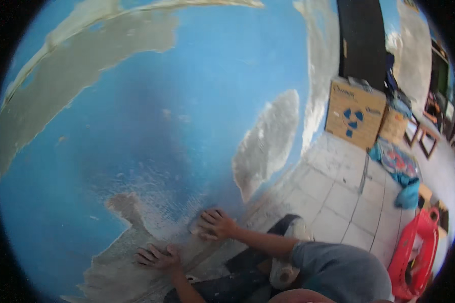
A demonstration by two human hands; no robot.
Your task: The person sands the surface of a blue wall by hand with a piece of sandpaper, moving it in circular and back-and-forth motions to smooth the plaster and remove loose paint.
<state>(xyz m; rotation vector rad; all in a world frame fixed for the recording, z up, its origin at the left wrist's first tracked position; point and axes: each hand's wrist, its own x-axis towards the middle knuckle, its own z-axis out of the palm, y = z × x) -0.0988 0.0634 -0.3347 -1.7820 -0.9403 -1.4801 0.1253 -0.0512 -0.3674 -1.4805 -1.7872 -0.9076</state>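
Note:
A blue painted wall (151, 111) fills most of the view, with bare grey patches where paint is gone. Low on it, my left hand (159, 257) lies flat against a grey patch (114, 265), fingers spread and nothing seen in them. To its right, my right hand (216, 225) presses on the wall near the floor line, fingers curved over a thin pale-edged piece that is mostly hidden beneath them. Whitish scuff marks (162, 197) cover the blue paint just above both hands. An oval grey patch (268, 144) sits farther up to the right.
Pale floor tiles (333, 204) run along the wall's foot. A cardboard box (355, 115) stands in the corner by a dark upright panel (361, 43). At right are a teal cloth (407, 194), a red plastic object (414, 255) and a small wooden stool (427, 141).

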